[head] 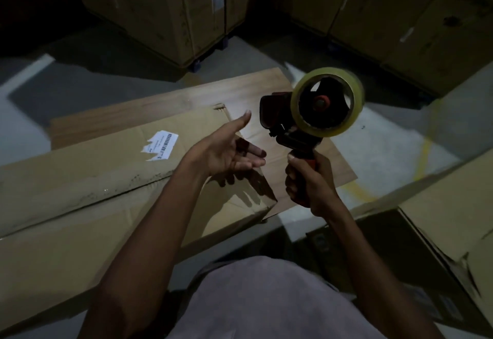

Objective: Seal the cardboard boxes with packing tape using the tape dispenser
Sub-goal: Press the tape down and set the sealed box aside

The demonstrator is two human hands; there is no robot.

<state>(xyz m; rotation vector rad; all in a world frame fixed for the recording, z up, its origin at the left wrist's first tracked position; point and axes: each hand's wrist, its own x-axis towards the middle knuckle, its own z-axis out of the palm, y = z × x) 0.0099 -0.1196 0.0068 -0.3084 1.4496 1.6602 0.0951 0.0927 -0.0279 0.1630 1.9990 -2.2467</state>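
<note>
My right hand [309,181] grips the orange handle of a black tape dispenser [282,119], held upright in the air. Its roll of clear tape [327,101] faces me. My left hand [229,149] hovers just left of the dispenser, palm up, fingers spread, holding nothing. Below both hands lies a long flat cardboard box [80,205] with a torn white barcode label [161,145]; a strip of clear tape runs along its centre seam.
A flat cardboard sheet [165,101] lies under the box on the grey floor. Tall boxes [160,4] stand at the back on wheeled bases. Another box [453,221] with a torn flap sits at the right. Yellow floor markings [424,151] run at the right.
</note>
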